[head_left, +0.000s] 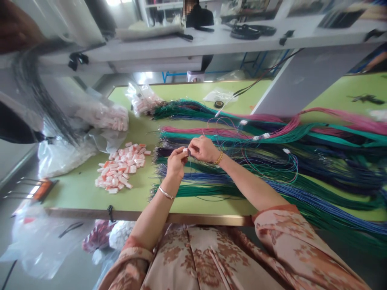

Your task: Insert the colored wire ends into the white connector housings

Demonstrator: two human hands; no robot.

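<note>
Left hand, grip pinching one small white connector; right hand, grip pinching a dark wire (thin, blurred) at that connector, right of the connector pile.

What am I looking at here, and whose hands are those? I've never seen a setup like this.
There is no robot. The one picture comes from a camera worn on a person's head, looking forward and down at their bare hands. The left hand pinches a small white piece; the right hand meets it, its fingertips too blurred to read. On the green table lie a pile of white and orange pieces, long colored wires and clear bags.
</note>
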